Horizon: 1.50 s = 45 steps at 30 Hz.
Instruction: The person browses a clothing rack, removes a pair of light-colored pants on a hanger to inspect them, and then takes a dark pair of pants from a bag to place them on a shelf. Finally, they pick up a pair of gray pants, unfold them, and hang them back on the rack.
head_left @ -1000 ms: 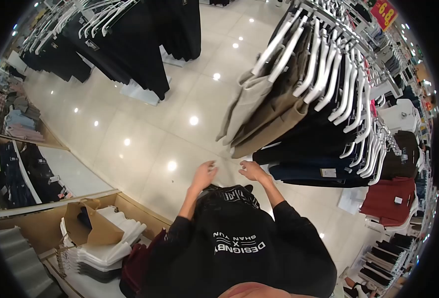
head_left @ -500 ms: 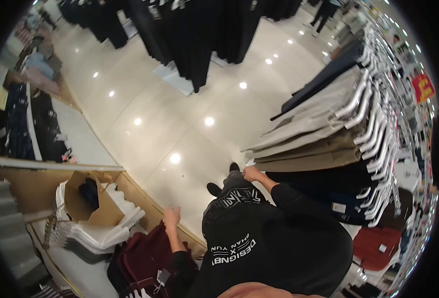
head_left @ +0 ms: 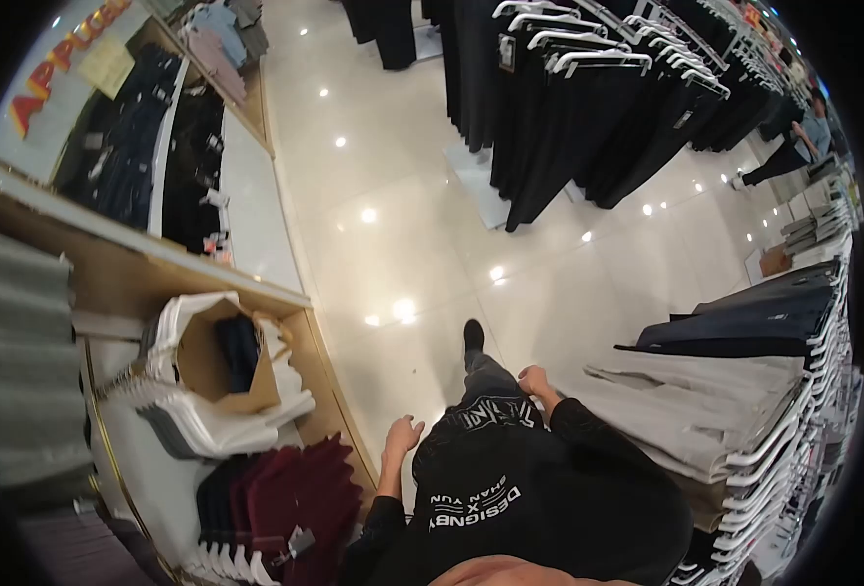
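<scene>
My left hand (head_left: pixel 405 435) hangs at my side over the pale floor, right of the dark red garments (head_left: pixel 295 488) on hangers, touching none of them. Its fingers are curled loosely, and nothing shows in them. My right hand (head_left: pixel 532 379) is near the hem of my black top (head_left: pixel 559 488), its fingers bent inward; whether anything is inside is hidden. Left of my left hand, a brown paper bag (head_left: pixel 202 356) with dark cloth inside rests among white garments on hangers.
Racks of black trousers (head_left: pixel 568 127) stand ahead. Grey and beige trousers (head_left: pixel 676 410) hang at the right. A wooden-edged shelf unit (head_left: pixel 324 352) runs along the left. A person (head_left: pixel 808 142) is at the far right.
The view has turned and moved forward; the black racks sit further right. The paper bag appears a little further right and higher. One shoe shows now instead of two.
</scene>
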Each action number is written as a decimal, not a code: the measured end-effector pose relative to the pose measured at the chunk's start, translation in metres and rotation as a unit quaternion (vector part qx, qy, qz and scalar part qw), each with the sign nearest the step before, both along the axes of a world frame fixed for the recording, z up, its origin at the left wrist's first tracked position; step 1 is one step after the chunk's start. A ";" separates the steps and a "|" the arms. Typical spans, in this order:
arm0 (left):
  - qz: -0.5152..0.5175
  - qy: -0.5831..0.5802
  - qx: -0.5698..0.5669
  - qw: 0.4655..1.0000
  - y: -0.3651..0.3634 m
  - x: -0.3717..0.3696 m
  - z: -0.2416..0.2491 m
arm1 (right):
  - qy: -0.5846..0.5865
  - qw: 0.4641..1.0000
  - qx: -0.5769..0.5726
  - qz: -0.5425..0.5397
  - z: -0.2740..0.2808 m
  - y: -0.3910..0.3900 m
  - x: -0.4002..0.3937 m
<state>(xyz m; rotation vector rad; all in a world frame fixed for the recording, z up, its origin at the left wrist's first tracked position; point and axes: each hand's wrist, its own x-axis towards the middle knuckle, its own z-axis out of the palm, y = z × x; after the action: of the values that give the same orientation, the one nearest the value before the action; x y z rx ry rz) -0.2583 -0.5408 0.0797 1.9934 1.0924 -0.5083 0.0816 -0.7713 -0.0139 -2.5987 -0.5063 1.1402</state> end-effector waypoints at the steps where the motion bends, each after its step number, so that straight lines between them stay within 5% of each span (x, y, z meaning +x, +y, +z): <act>1: -0.010 0.009 -0.001 1.000 0.016 0.017 0.002 | -0.016 1.000 0.006 0.016 -0.005 0.013 0.016; 10: -0.017 -0.090 0.013 0.996 0.160 0.203 0.015 | -0.049 0.997 0.016 0.054 -0.019 0.102 0.154; 14: 0.122 -0.120 -0.072 0.983 0.206 0.237 -0.010 | -0.083 0.994 0.010 0.075 -0.013 0.133 0.192; 17: 0.112 -0.039 -0.084 0.989 0.240 0.214 -0.072 | 0.017 0.999 -0.022 -0.026 -0.001 0.164 0.215; 21: 0.151 0.105 -0.370 0.911 0.279 0.168 -0.153 | -0.032 0.995 -0.002 0.092 -0.017 0.193 0.227; 23: 0.136 0.147 -0.336 0.920 0.313 0.153 -0.146 | -0.084 0.983 -0.025 0.164 -0.047 0.201 0.223; 25: 0.130 0.170 -0.306 0.928 0.346 0.159 -0.121 | -0.016 0.993 -0.078 0.086 -0.082 0.211 0.213; 31: 0.048 0.042 -0.265 0.962 0.482 0.223 -0.124 | -0.043 0.995 -0.080 0.035 -0.059 0.295 0.213; 34: 0.185 0.031 -0.252 0.949 0.549 0.266 -0.130 | -0.104 0.990 -0.066 0.063 -0.063 0.347 0.233; 38: 0.128 0.027 -0.160 0.979 0.618 0.333 -0.106 | -0.133 0.983 0.083 -0.096 -0.005 0.429 0.265; 45: 0.076 -0.052 -0.131 0.987 0.638 0.398 -0.098 | -0.167 0.959 0.179 -0.140 0.082 0.547 0.325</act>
<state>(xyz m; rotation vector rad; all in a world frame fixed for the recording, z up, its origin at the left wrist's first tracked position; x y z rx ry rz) 0.1395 0.0976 -0.0185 1.6742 1.0461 -0.4381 0.4067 -0.2246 0.0679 -2.4421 -0.3534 0.4684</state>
